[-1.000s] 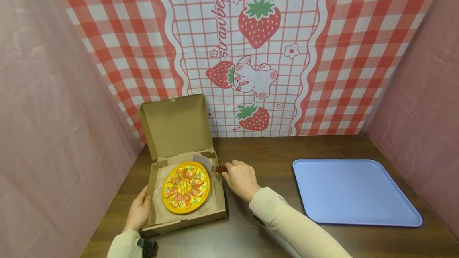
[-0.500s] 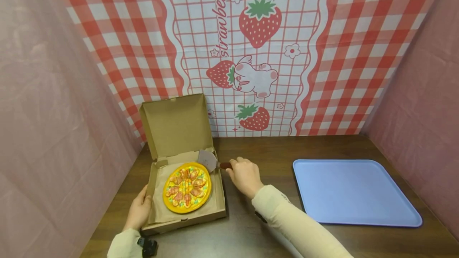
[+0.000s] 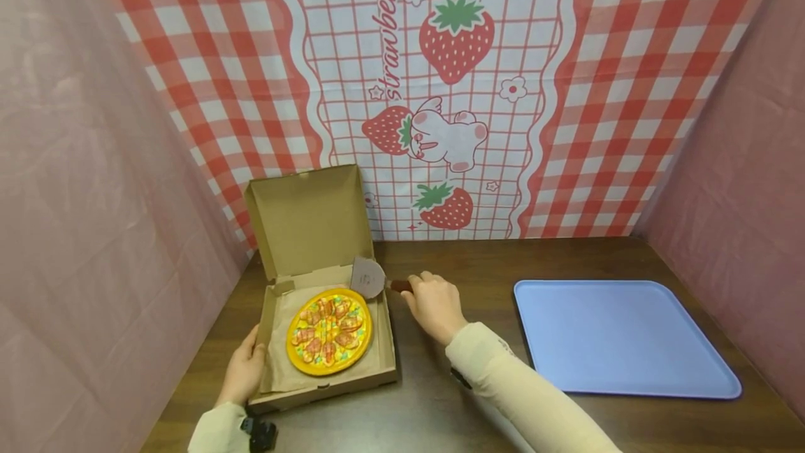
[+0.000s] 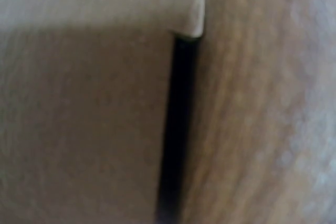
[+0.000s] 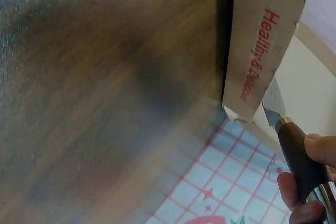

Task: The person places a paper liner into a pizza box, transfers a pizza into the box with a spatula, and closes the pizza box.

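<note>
Gripping a metal pizza server [image 3: 367,278] by its dark brown handle [image 3: 400,286] in the right hand [image 3: 435,307], with the thumb on one side and curled fingers on the other. Holding the flat blade at the far right corner of an open cardboard box [image 3: 352,383], just beside the edge of a round pizza [image 3: 329,331]; cannot tell whether touching it. Resting the left hand [image 3: 244,372] against the left wall of the box, with the thumb near the rim; cannot tell how far the fingers bend round it. Can see the whole pizza inside the box, lying on brown paper [image 3: 277,377], yellow-rimmed and ringed with reddish toppings. Can see the lid [image 3: 311,226] standing up at the back and, in the right wrist view, read red lettering [image 5: 260,56], "Healthy & Delicious", along a side wall. Well apart to the right on the wooden worktop [image 3: 465,264], can see a pale blue tray [image 3: 622,334]. Behind everything, can make out a strawberry-printed cloth [image 3: 455,40] with red checks
</note>
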The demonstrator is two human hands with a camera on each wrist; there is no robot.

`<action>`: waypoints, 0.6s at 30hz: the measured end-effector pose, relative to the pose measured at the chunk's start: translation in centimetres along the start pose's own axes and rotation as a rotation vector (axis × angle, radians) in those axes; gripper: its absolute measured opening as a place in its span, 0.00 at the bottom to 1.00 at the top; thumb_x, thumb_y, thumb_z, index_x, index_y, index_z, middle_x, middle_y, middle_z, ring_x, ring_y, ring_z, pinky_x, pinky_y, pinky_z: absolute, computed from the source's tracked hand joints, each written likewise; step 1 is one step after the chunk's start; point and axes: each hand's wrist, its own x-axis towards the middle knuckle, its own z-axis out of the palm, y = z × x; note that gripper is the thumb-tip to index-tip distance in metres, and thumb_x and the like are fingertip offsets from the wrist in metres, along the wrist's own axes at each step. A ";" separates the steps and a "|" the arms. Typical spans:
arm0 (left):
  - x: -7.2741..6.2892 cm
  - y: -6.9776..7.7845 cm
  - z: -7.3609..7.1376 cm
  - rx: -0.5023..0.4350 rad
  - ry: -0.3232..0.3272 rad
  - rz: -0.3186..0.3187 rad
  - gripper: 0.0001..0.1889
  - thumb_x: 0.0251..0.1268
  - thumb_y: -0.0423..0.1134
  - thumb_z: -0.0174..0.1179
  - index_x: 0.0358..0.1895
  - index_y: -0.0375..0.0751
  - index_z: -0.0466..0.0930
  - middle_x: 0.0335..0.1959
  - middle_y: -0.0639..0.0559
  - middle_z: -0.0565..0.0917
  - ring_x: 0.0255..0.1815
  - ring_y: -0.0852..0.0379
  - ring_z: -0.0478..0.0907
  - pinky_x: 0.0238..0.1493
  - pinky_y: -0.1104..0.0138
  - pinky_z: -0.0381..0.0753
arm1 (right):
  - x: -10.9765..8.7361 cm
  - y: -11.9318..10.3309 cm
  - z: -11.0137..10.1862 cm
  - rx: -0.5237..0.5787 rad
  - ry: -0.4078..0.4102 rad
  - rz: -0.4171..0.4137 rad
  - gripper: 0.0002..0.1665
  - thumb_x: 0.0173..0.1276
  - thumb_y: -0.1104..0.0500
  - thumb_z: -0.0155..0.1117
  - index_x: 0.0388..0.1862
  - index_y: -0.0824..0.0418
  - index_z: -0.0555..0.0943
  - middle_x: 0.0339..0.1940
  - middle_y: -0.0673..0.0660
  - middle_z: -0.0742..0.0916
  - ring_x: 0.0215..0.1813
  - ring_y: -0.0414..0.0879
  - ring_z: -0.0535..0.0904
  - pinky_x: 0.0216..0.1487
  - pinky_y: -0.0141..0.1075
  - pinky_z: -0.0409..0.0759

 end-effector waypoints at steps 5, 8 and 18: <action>0.0 -0.1 -0.1 0.002 -0.004 -0.003 0.28 0.75 0.28 0.37 0.75 0.26 0.48 0.73 0.24 0.56 0.74 0.28 0.54 0.75 0.41 0.54 | 0.5 0.6 -0.6 0.044 0.038 0.050 0.15 0.61 0.49 0.72 0.37 0.59 0.86 0.25 0.56 0.84 0.25 0.54 0.83 0.22 0.47 0.80; 0.1 -0.2 -0.1 0.006 -0.002 0.000 0.28 0.75 0.28 0.37 0.75 0.26 0.48 0.73 0.24 0.57 0.74 0.29 0.55 0.75 0.42 0.54 | 0.8 0.9 -1.1 0.085 0.035 0.077 0.15 0.61 0.48 0.71 0.38 0.59 0.86 0.25 0.56 0.85 0.25 0.55 0.83 0.23 0.48 0.80; 0.1 -0.2 -0.1 0.003 -0.002 0.005 0.28 0.75 0.28 0.38 0.75 0.25 0.49 0.72 0.24 0.57 0.74 0.28 0.55 0.75 0.41 0.54 | 0.8 2.4 -2.9 0.196 -0.066 0.182 0.17 0.64 0.47 0.68 0.42 0.58 0.87 0.34 0.58 0.90 0.33 0.56 0.86 0.31 0.51 0.82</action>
